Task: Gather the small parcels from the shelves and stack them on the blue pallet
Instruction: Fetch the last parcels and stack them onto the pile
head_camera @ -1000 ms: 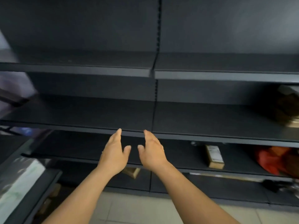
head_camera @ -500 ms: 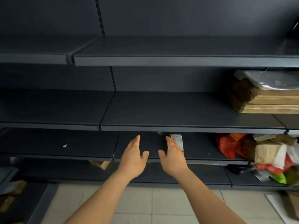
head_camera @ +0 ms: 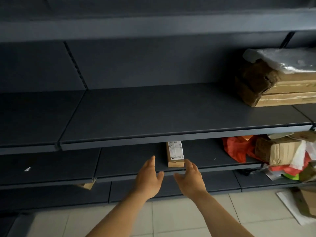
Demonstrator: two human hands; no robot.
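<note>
Both grips open & empty: left hand point(head_camera: 149, 178) and right hand point(head_camera: 190, 179) reach side by side w/ fingers spread, palms facing each other. Small parcel point(head_camera: 175, 153), brown box w/ white label, lies on the lower shelf point(head_camera: 128, 161) just beyond right grip's fingertips, not clearly touching. More parcels point(head_camera: 280, 86) on the shelf above, far right of both grips.

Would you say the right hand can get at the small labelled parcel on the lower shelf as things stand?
Probably yes: the right hand is open just in front of the small labelled parcel, which lies alone near the shelf's front edge with nothing between them.
</note>
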